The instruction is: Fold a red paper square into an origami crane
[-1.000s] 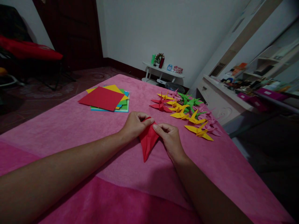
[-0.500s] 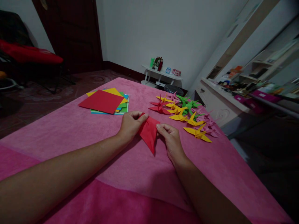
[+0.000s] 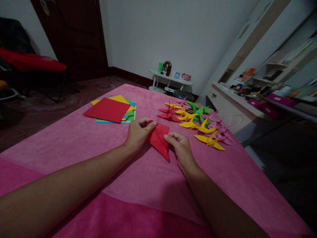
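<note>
Fingers (image 3: 152, 125) of the left hand (image 3: 137, 134) and right hand (image 3: 182, 145) pinch folded red paper (image 3: 159, 138) over pink cloth (image 3: 138, 185); coloured sheets (image 3: 107, 109) lie farther left, paper cranes (image 3: 190, 124) farther right.

Inspected: flat surface draped in pink, plush-looking cloth (image 3: 119, 172).
Bears loose stack of square coloured paper sheets (image 3: 107, 109), red uppermost, at far left; clustered red, yellow, green and pink folded-paper cranes (image 3: 191, 123) at far right.
</note>
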`<state>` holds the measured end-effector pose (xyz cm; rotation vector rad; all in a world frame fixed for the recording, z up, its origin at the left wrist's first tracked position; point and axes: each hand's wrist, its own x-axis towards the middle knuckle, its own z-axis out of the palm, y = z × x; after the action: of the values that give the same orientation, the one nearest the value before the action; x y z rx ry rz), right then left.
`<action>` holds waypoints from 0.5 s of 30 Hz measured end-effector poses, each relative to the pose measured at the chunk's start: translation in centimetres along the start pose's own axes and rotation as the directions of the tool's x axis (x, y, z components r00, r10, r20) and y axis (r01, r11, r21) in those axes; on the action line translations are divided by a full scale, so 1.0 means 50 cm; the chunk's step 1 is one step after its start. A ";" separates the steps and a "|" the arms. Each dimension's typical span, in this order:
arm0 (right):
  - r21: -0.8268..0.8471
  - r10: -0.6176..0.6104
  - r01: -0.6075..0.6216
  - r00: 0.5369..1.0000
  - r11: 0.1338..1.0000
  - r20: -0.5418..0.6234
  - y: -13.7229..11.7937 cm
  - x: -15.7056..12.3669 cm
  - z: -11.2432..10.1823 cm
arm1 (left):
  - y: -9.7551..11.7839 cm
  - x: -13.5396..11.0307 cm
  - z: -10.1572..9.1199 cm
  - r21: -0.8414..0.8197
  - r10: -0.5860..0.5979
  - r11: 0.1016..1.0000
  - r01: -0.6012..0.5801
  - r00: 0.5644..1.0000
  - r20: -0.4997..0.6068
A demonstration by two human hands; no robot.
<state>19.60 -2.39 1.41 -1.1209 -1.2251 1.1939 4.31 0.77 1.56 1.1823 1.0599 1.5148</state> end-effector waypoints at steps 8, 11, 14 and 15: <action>0.015 0.105 -0.105 0.994 0.994 -0.036 -0.013 0.038 -0.061 | 0.011 -0.006 0.000 -0.015 -0.290 0.952 0.305 0.917 0.273; -0.025 0.153 -0.152 0.988 0.988 0.024 -0.016 0.044 -0.079 | 0.007 -0.006 -0.001 0.052 -0.293 0.955 0.293 0.898 0.329; -0.060 0.174 -0.171 0.984 0.983 0.046 -0.018 0.044 -0.084 | 0.000 -0.005 -0.002 0.085 -0.288 0.957 0.276 0.884 0.369; -0.069 0.178 -0.174 0.983 0.982 0.054 -0.019 0.043 -0.083 | -0.002 -0.004 -0.002 0.088 -0.276 0.961 0.262 0.881 0.385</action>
<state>23.76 -0.23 2.32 -1.2703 -1.2361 1.3374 4.24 0.57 1.39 1.2405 0.9297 0.9915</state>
